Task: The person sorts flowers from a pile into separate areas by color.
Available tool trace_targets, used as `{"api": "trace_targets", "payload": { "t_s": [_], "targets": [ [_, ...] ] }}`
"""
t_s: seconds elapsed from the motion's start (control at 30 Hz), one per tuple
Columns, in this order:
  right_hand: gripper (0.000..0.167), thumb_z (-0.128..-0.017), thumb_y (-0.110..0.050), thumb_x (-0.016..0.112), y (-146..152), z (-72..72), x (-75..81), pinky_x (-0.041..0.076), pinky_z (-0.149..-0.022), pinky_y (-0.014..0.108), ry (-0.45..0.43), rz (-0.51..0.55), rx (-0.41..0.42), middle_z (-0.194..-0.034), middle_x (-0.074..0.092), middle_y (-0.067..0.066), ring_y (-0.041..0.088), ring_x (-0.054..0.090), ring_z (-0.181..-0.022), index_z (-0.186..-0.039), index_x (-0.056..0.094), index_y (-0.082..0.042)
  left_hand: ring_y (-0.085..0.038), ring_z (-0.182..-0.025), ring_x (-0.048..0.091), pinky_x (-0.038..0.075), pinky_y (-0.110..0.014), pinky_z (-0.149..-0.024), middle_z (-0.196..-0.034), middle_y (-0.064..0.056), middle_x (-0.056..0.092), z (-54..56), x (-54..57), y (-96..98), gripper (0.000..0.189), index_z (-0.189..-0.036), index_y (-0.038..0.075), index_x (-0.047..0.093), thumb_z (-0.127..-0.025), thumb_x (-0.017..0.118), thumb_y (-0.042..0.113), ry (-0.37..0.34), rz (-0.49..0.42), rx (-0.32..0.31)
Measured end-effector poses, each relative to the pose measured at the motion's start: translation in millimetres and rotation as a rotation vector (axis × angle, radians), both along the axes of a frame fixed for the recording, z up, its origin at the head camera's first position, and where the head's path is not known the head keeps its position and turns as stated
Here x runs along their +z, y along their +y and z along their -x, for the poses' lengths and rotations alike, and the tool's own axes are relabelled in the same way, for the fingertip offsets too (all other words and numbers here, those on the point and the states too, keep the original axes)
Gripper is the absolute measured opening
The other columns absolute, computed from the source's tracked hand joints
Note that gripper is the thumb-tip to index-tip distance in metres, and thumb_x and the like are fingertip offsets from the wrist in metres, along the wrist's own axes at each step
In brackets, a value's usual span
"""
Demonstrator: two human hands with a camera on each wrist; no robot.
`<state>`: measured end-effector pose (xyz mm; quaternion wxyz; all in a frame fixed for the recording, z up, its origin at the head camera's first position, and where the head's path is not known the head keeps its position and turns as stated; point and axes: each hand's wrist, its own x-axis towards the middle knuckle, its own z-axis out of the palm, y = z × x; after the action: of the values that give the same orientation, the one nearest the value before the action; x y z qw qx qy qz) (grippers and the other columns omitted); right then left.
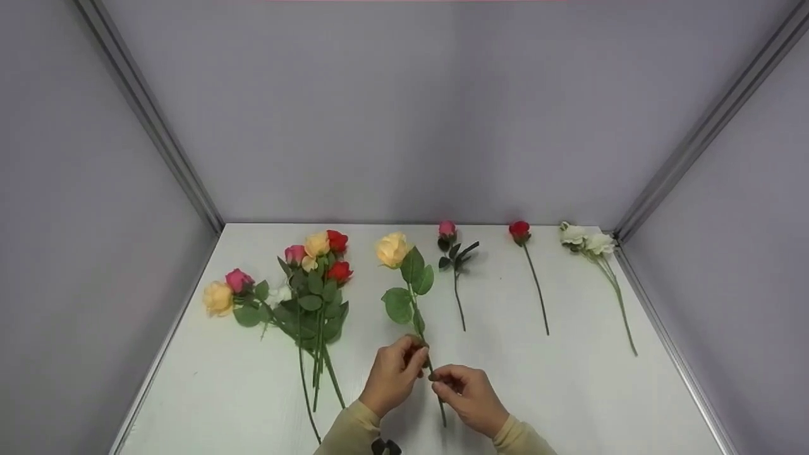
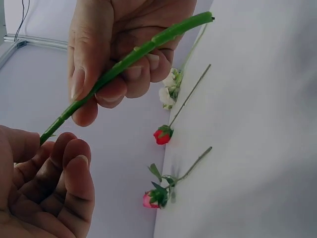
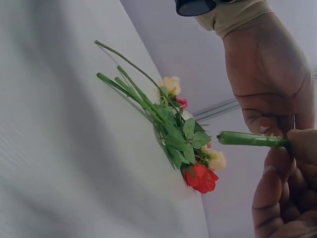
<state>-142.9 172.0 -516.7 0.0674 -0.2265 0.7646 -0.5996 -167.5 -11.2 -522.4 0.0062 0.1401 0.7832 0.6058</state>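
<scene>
A yellow rose [image 1: 393, 250] with green leaves is held over the middle of the table, its bloom toward the back wall. My left hand [image 1: 393, 374] pinches its stem below the leaves. Lower down, my right hand [image 1: 471, 398] pinches the same stem between thumb and fingers. In the left wrist view the green stem [image 2: 130, 58] runs through the right hand [image 2: 116, 54], and its cut end sticks out past the fingers. The right wrist view shows that cut stem end [image 3: 247, 139] pointing away from the hands.
Left of my hands lies a pile of roses [image 1: 316, 297] in red, yellow, pink and white. To the right lie a pink rose [image 1: 447, 230], a red rose [image 1: 519, 231] and white flowers [image 1: 588, 239]. Grey walls [image 1: 404, 114] enclose the table [image 1: 600, 392].
</scene>
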Motion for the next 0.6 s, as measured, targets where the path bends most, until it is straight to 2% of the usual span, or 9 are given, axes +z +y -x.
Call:
{"api": "trace_targets", "payload": {
  "t_s": [0.2, 0.3, 0.37, 0.47, 0.53, 0.6],
  "targets": [
    [0.009, -0.093, -0.003, 0.061, -1, 4.7, -0.2, 0.054, -0.059, 0.03, 0.002, -0.003, -0.007, -0.086, 0.067, 0.007, 0.014, 0.063, -0.068, -0.1, 0.066, -0.001, -0.007, -0.063, 0.06, 0.05, -0.026, -0.057, -0.076, 0.0, 0.064, 2.2, -0.7, -12.9, 0.013, -0.096, 0.014, 0.063, -0.1, 0.055, 0.024, 0.019, 0.038, 0.024],
    [0.009, -0.093, -0.004, 0.061, -1, 8.2, -1.2, 0.055, -0.06, 0.031, -0.006, -0.006, -0.017, -0.087, 0.067, 0.008, 0.015, 0.064, -0.068, -0.101, 0.067, -0.001, -0.005, -0.062, 0.057, 0.049, -0.025, -0.057, -0.075, 0.005, 0.062, 3.9, -2.1, -23.9, 0.011, -0.096, 0.016, 0.064, -0.099, 0.056, 0.023, 0.063, 0.112, 0.08],
    [0.01, -0.093, -0.005, 0.062, -1, 11.8, -1.2, 0.055, -0.061, 0.031, -0.013, -0.014, -0.027, -0.087, 0.067, 0.01, 0.015, 0.064, -0.069, -0.101, 0.067, -0.002, -0.004, -0.061, 0.054, 0.046, -0.025, -0.056, -0.073, 0.008, 0.06, 6.3, -3.3, -33.8, 0.009, -0.094, 0.017, 0.064, -0.098, 0.058, 0.022, 0.109, 0.209, 0.161],
    [0.009, -0.093, -0.004, 0.062, -1, 19.5, 0.2, 0.055, -0.062, 0.03, -0.019, -0.037, -0.049, -0.086, 0.067, 0.012, 0.015, 0.064, -0.07, -0.101, 0.066, -0.002, -0.008, -0.062, 0.052, 0.044, -0.028, -0.057, -0.072, 0.007, 0.058, 11.2, -6.8, -53.7, 0.008, -0.091, 0.014, 0.065, -0.094, 0.063, 0.021, 0.159, 0.397, 0.336],
    [0.009, -0.093, -0.004, 0.063, -1, 25.9, 1.8, 0.055, -0.063, 0.03, -0.027, -0.054, -0.066, -0.086, 0.066, 0.012, 0.016, 0.063, -0.071, -0.101, 0.066, -0.001, -0.013, -0.064, 0.055, 0.046, -0.033, -0.057, -0.074, 0.001, 0.058, 16.0, -11.7, -70.1, 0.013, -0.091, 0.009, 0.064, -0.091, 0.066, 0.022, 0.162, 0.513, 0.45],
    [0.009, -0.092, -0.004, 0.063, 0, 33.0, 3.2, 0.054, -0.063, 0.03, -0.028, -0.076, -0.085, -0.085, 0.066, 0.01, 0.017, 0.063, -0.071, -0.101, 0.066, -0.001, -0.022, -0.069, 0.059, 0.047, -0.04, -0.06, -0.08, -0.007, 0.06, 21.3, -18.2, -87.9, 0.022, -0.094, 0.003, 0.063, -0.09, 0.067, 0.024, 0.123, 0.602, 0.529]
  ]
}}
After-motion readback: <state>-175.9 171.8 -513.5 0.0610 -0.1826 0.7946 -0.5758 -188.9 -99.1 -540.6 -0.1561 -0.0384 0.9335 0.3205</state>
